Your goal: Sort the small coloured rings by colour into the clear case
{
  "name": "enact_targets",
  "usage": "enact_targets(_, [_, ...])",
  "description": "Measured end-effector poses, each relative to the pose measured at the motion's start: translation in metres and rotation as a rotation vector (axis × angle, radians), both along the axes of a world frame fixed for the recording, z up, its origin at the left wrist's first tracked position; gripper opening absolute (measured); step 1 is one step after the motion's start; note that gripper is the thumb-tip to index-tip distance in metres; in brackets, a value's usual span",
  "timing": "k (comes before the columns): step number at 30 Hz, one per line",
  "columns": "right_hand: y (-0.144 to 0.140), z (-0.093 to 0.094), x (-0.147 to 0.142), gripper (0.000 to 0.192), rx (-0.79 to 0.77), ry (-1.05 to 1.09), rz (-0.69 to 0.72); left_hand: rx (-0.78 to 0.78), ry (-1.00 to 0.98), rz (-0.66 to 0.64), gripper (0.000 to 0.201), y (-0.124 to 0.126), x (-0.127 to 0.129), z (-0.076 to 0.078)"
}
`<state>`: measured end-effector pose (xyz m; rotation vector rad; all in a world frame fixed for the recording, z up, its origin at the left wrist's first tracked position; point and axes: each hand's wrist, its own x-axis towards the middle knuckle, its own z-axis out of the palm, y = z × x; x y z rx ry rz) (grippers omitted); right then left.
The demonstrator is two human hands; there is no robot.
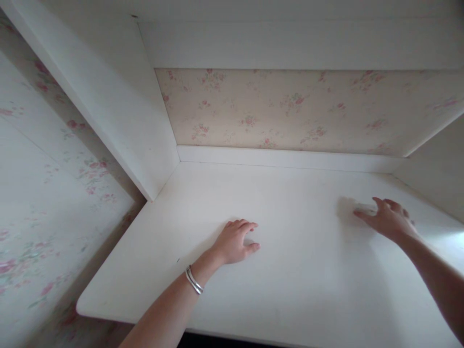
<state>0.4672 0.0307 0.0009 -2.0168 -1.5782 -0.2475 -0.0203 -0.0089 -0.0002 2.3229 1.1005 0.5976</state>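
Note:
My left hand [235,241] rests on the white desktop [290,275], thumb apart from the fingers and nothing in its grasp. Silver bangles [194,280] circle that wrist. Farther right, my right hand [389,217] is low over the same surface, its fingers curved. Between its thumb and index finger shows a small whitish thing [367,209], pale against the desktop; its kind I cannot make out. The other fingers of this hand are partly hidden behind its back. A small dark mark [178,260] lies on the desktop left of my left forearm.
A white side panel [130,111] rises at the left and another panel [440,169] at the right. Floral wallpaper [271,108] covers the back wall above a low white ledge [282,157]. A white shelf [290,43] overhangs the desktop. The desktop's front left corner [81,307] is rounded.

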Motion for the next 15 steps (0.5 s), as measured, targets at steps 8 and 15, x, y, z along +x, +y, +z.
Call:
enact_targets(8, [-0.043,0.027,-0.214,0.036,-0.184,0.363,0.409,-0.059,-0.031,0.021,0.054,0.0,0.001,0.0])
enact_targets(15, [-0.052,0.012,-0.335,0.034,-0.172,0.169,0.752,0.032,-0.196,0.111,0.065,0.002,0.001,-0.005])
